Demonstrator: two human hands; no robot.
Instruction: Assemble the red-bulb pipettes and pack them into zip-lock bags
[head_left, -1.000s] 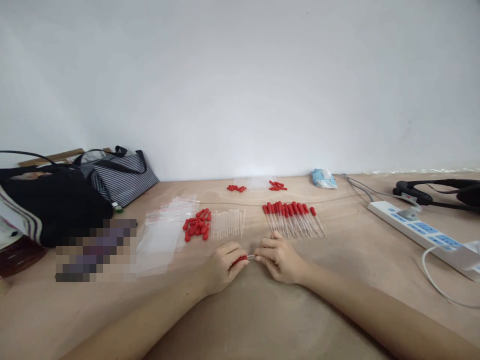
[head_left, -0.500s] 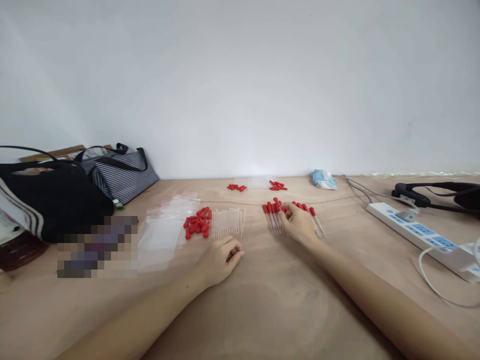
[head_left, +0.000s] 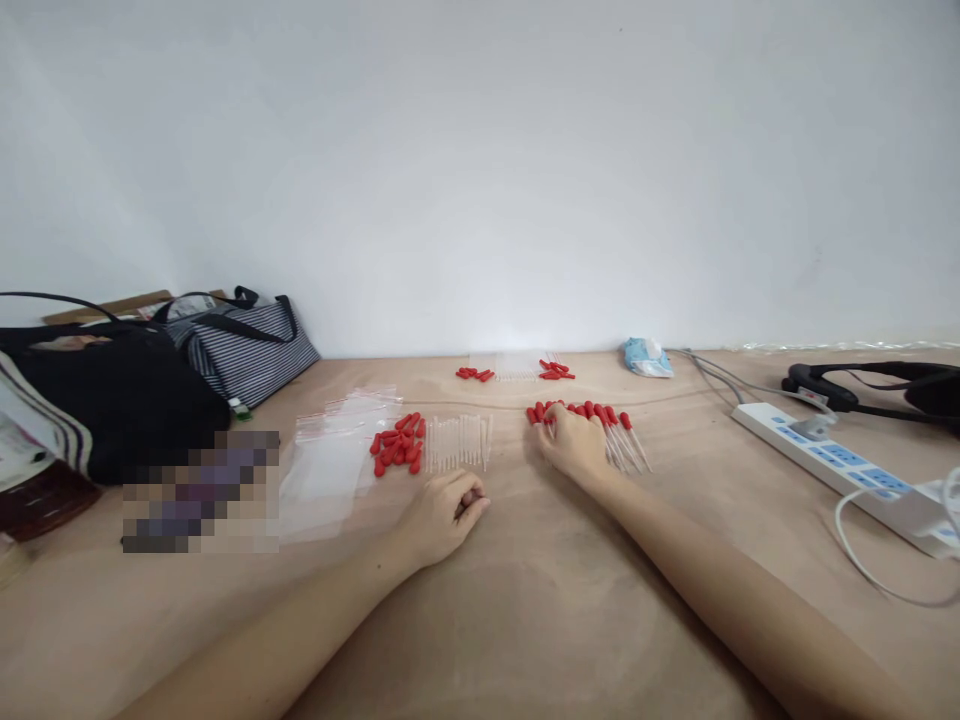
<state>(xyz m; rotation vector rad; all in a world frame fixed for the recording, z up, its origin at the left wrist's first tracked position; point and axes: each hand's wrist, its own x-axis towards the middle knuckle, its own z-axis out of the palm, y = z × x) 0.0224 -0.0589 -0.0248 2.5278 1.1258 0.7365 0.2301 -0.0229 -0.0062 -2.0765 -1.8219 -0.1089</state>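
Several red-bulbed droppers [head_left: 611,416] beside and partly behind right fingers [head_left: 561,424], left fingers [head_left: 456,484] curled, neither grip clear

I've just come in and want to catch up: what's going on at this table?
A person's right grip is over the row of red-topped droppers, hiding some; whether it holds one cannot be seen. The left grip is loosely curled just in front of the clear tubes, nothing visible in it. Loose red bulbs lie left of the tubes, and clear bags left of those.
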